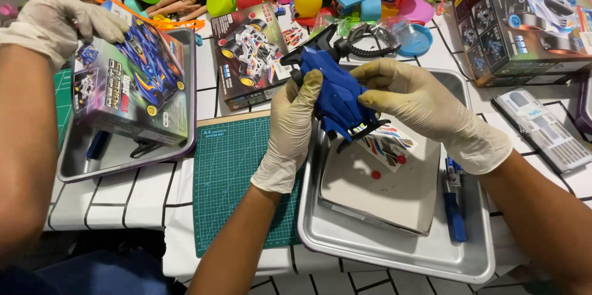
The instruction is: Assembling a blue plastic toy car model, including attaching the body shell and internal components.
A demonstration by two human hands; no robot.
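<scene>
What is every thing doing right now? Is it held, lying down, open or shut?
Blue toy car body: held up over the tray.
Left hand: gloved, gripping the car body.
Right hand: gloved, gripping the car body.
Metal tray: flat on the table.
Sticker sheet: lying in the tray.
Toy car box: shut, tilted in another tray, another person's gloved hand on it.
Green cutting mat: lying flat.

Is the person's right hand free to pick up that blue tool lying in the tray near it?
Probably not right now. The right hand is gripping the blue model car body together with the left hand. The blue tool lies uncovered in the metal tray beside the right forearm, so once the hand lets go, nothing blocks it.
</scene>
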